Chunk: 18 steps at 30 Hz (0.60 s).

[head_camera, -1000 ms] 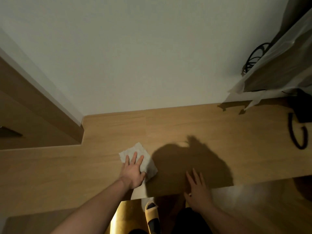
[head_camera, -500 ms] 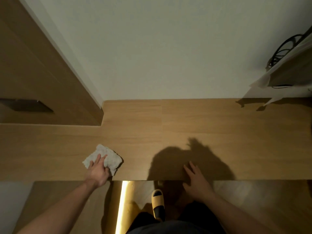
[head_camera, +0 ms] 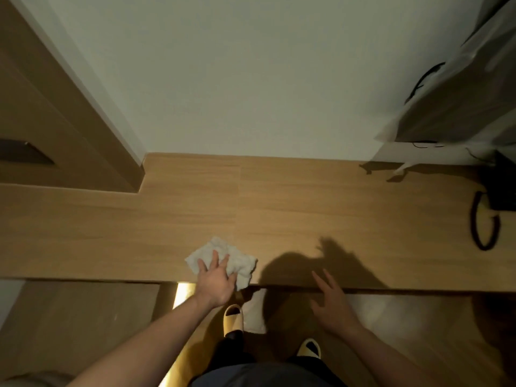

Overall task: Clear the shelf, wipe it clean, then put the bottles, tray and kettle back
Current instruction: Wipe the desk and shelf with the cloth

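Low in the frame's centre, the left hand [head_camera: 214,283] presses spread fingers flat on a crumpled white cloth [head_camera: 223,259] at the wooden shelf's [head_camera: 307,208] front edge. To its right, the right hand [head_camera: 332,305] hovers, fingers spread, holding nothing.

Black cord [head_camera: 484,224], slippers [head_camera: 234,321], perhaps bag [head_camera: 458,88].

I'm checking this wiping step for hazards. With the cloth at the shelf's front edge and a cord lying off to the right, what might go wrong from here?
1. The white cloth overhangs the shelf front edge under the left hand; a stroke toward the person may drag it off.
2. Wiping rightward could snag the black cord loop.
3. The right hand hangs at the edge, offering little bracing.
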Available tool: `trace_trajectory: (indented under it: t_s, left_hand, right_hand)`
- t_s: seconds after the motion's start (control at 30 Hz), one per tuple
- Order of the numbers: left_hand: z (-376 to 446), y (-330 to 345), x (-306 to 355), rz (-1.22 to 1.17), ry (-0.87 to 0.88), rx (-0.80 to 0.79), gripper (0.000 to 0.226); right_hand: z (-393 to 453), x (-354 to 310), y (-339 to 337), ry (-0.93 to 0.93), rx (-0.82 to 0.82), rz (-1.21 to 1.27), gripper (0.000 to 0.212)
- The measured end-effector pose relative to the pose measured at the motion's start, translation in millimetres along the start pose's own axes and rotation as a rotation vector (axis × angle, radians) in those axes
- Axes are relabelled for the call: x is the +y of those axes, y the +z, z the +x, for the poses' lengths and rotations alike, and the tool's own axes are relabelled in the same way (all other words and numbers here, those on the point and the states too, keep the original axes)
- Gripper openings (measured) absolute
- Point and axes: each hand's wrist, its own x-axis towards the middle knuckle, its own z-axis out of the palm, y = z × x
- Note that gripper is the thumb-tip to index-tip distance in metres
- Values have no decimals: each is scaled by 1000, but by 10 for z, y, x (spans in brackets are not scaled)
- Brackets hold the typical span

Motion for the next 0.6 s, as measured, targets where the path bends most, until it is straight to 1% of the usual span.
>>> trace_trajectory:
  t_s: [0.13, 0.2, 0.27, 0.33, 0.37, 0.4, 0.43, 0.5, 0.57, 0.6]
  left_hand:
    - [68, 384, 1057, 34, 67, -117, 79]
    - [71, 517, 1611, 53, 162, -160, 75]
    - [50, 579, 2121, 68, 244, -213, 70]
    - [-10, 544, 2524, 74, 314, -259, 60]
    - [-46, 518, 2648, 32, 335, -265, 57]
    - [-112, 465, 2734, -31, 353, -222, 53]
    - [-163, 424, 2756, -108, 367, -133, 48]
    - [-271, 334, 2654, -244, 373, 96, 47]
    - [-372, 212, 2382, -279, 276, 283, 54]
    - [-412, 147, 2206, -264, 212, 342, 56]
  right_hand:
    - [-239, 555, -327, 8, 31, 26, 70]
    - [-332, 829, -463, -8, 25, -6, 65]
    - [-439, 1053, -594, 13, 42, -13, 68]
    - [-535, 1258, -719, 17, 67, -35, 71]
    - [-576, 1356, -774, 10, 74, -43, 70]
    - [-602, 1450, -818, -6, 81, -47, 68]
    - [-624, 1524, -871, -10, 79, -42, 66]
    - [-640, 1642, -956, 5, 78, -19, 66]
    - [-626, 1721, -988, 16, 91, -2, 67]
    - [-618, 1728, -997, 16, 95, 5, 67]
